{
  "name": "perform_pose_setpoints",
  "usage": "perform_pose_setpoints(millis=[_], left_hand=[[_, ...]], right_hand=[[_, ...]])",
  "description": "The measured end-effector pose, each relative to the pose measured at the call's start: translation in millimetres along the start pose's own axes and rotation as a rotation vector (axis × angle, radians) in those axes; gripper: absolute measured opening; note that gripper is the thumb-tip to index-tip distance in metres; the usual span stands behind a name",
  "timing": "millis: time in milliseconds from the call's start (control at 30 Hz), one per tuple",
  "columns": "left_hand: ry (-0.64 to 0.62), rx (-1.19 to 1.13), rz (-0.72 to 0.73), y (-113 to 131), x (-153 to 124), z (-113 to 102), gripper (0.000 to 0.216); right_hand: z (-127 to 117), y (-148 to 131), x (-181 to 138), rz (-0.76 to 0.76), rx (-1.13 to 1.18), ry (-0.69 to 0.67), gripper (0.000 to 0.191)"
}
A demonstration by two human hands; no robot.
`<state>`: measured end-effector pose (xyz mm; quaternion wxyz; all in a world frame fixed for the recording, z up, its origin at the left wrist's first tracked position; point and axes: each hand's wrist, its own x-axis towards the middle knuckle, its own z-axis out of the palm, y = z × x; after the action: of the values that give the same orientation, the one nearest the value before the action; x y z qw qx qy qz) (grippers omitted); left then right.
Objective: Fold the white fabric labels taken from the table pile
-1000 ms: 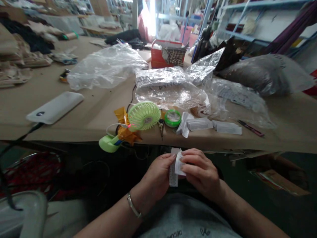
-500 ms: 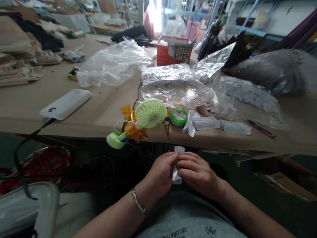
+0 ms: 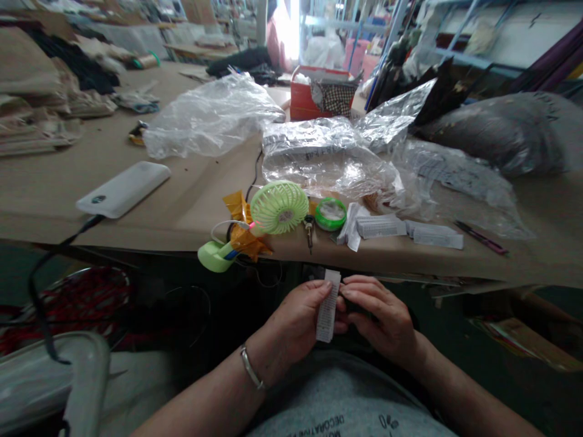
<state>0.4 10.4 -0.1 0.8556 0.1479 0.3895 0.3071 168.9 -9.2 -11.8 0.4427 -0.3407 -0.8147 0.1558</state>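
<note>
Over my lap, below the table edge, my left hand (image 3: 296, 318) and my right hand (image 3: 380, 318) both pinch a narrow white label strip (image 3: 328, 306), held upright between their fingertips. My left wrist wears a thin metal bracelet (image 3: 250, 368). On the table just above lie more stacks of white labels (image 3: 380, 227) and another stack (image 3: 435, 237) to their right.
A small green fan (image 3: 279, 208) with an orange-taped stand, a green tape roll (image 3: 330, 213), a white power bank (image 3: 124, 189) with a black cable, crumpled clear plastic bags (image 3: 328, 161), a red box (image 3: 319, 92) and dark snips (image 3: 480, 237) sit on the brown table (image 3: 182, 206).
The label strip, folded and bunched between my fingers before, now stands straight and flat. My hands stay in about the same place over my lap.
</note>
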Motion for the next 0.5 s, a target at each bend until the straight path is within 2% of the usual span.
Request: perform_pose_setpoints(millis=[67, 133, 267, 500], left_hand=[[-0.032, 0.071, -0.029, 1.4, -3.8, 0.5, 0.019], [-0.038, 0.109, -0.028, 1.2, -6.6, 1.9, 0.019], [-0.046, 0.148, -0.008, -1.3, -8.0, 4.5, 0.017], [-0.010, 0.164, 0.008, -2.8, -6.5, 3.0, 0.017]], right_hand=[[-3.6, 2.7, 0.0, 0.151, -0.018, 0.061, 0.029], [-5.6, 5.2, 3.1, 0.241, -0.069, 0.046, 0.029], [-3.5, 5.8, 13.0, 0.227, -0.180, -0.062, 0.032], [5.1, 1.8, 14.5, 0.230, -0.200, -0.121, 0.025]])
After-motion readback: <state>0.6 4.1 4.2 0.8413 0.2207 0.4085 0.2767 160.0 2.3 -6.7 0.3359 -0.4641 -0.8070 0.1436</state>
